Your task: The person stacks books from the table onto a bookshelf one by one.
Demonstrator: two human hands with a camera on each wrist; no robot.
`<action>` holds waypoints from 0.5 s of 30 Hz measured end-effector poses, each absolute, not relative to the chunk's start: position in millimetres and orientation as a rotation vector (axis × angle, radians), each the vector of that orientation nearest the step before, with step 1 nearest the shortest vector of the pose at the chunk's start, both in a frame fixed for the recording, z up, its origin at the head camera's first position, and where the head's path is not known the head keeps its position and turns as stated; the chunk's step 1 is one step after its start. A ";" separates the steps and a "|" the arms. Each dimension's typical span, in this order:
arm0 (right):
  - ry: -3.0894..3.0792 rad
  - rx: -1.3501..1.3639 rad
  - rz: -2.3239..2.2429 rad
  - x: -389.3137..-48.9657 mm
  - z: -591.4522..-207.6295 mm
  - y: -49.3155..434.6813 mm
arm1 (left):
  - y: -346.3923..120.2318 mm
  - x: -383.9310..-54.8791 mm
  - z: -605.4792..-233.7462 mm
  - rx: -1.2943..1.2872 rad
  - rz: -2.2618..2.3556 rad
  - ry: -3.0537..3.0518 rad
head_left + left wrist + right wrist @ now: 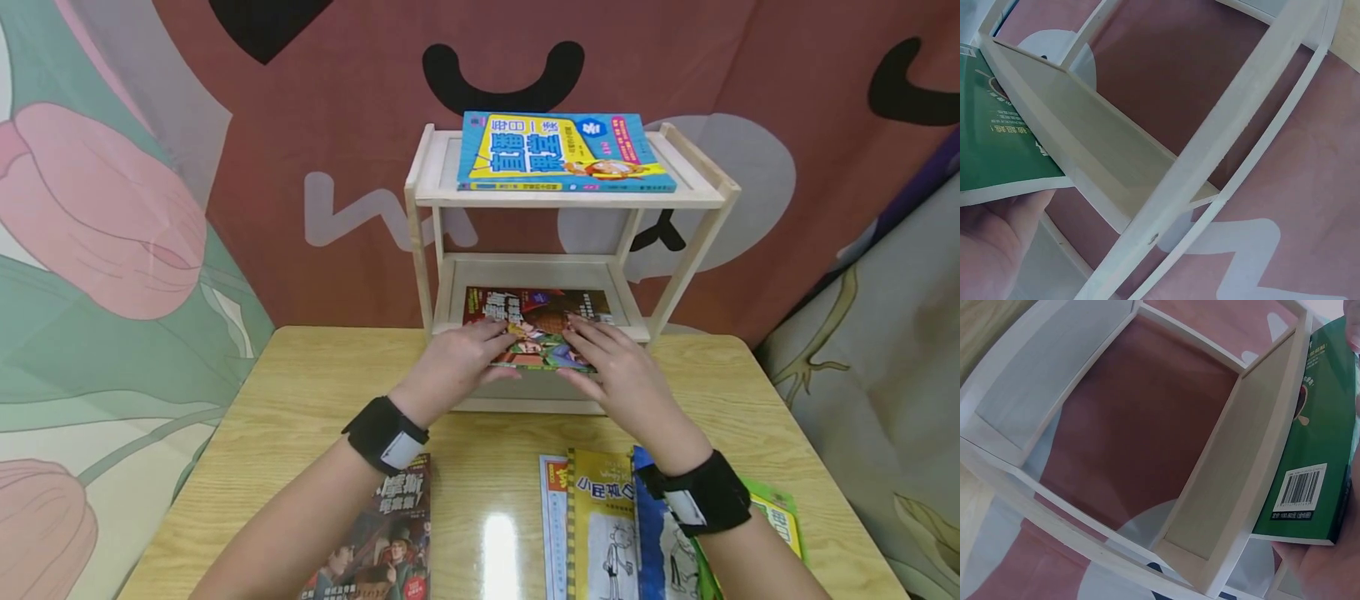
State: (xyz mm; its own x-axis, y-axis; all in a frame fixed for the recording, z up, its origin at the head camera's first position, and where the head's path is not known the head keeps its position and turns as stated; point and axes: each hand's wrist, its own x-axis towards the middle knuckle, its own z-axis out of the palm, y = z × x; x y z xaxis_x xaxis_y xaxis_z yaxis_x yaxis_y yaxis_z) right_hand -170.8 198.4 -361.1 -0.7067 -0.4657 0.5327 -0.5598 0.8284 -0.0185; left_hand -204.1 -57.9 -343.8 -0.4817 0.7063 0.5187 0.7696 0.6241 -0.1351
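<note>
Both hands hold a paperback book at the middle level of a small pale wooden shelf rack. Its dark, colourful illustrated cover faces up and the spine faces me. On the left side, my left hand lays its fingers on the cover, with the thumb below the front edge. The right hand grips the opposite side likewise. From the wrist views, the green back cover with its barcode shows beyond the shelf's front rail. The book's far part overlaps the middle board in the head view.
A blue book lies on the top shelf. At front left on the wooden table is a dark comic book. A yellow book, a blue book and a green book lie at front right, partly under my right arm.
</note>
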 end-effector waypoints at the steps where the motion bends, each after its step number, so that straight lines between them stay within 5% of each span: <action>1: -2.497 0.754 0.244 -170.4 -361.1 198.2 | -58.3 -203.8 -343.7 -1.158 -0.144 -2.312; 15: -2.608 0.734 0.162 -177.1 -353.9 193.7 | -53.6 -203.6 -344.6 -1.082 -0.075 -2.546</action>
